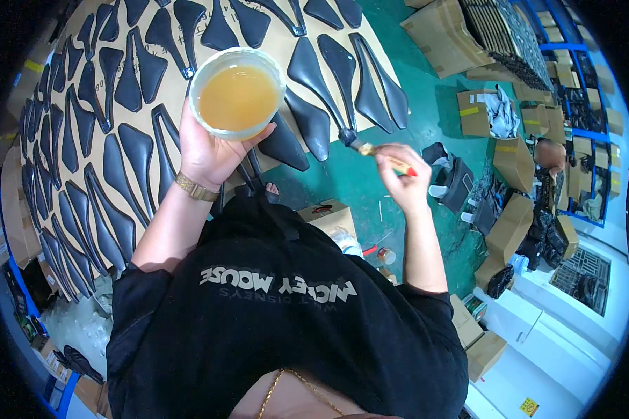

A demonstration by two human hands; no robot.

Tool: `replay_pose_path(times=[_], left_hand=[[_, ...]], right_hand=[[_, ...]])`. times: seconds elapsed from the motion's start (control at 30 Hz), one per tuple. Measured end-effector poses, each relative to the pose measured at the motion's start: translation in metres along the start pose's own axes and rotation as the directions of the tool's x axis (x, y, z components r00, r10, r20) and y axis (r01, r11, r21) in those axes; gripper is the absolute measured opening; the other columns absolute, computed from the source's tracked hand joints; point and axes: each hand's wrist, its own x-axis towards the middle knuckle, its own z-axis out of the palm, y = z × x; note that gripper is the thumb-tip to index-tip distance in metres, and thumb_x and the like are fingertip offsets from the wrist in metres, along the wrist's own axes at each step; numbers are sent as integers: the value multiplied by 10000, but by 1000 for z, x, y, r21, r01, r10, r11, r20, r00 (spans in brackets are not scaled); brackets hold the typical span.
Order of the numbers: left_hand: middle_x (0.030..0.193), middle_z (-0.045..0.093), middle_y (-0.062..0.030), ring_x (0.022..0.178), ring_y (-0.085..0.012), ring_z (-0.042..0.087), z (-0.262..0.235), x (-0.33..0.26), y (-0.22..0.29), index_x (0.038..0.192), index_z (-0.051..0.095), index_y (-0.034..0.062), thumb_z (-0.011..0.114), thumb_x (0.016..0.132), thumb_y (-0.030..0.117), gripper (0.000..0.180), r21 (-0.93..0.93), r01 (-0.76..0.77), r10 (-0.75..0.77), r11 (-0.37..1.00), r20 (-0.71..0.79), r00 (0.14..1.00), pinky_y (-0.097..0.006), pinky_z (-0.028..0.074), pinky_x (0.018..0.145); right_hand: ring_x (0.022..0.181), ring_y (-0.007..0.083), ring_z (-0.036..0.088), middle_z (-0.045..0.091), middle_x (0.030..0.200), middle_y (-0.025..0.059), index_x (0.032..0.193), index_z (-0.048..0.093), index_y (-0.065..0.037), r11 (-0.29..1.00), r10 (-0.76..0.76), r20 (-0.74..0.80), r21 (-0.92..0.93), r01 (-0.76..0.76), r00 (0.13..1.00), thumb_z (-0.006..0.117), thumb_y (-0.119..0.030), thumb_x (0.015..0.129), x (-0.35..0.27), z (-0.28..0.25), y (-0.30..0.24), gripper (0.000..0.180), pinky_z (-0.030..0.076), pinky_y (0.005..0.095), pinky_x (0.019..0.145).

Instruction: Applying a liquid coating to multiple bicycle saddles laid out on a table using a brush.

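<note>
My left hand (210,150) is closed round a pale, round bowl (201,115) from below, above the table's edge. Cloudy amber liquid (236,98) fills much of it. In my right hand (407,181) is a brush (365,149) with a light wooden handle and a red end. Its dark bristles are at the narrow end of a black piece (339,66) with a wide, leaf-shaped end; whether they touch it I cannot tell. Several similar black pieces (129,150) lie in V-shaped pairs across the tan cardboard-like tabletop (381,52).
Cardboard boxes (514,164) and dark bags (545,227) line the right side, by blue shelving (583,133). An open box (332,218) stands on the green floor (412,91) near my body. A dark chair-like object (456,183) is beyond my right hand. A small jar (386,255) is on the floor.
</note>
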Motion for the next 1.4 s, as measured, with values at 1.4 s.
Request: replay_pose_path(times=[1.4], left_hand=[[1318,470,-176,1165,-396,499,-4,38,-16,1361,374,96,241,938,556,639,-49,197,-183,979,205,961,-511,511,858]], right_hand=[[639,189,659,637,777,132,880,580,29,316,396,98,919,-236,913,588,-150,887,98,19,-73,180,581,295,602]])
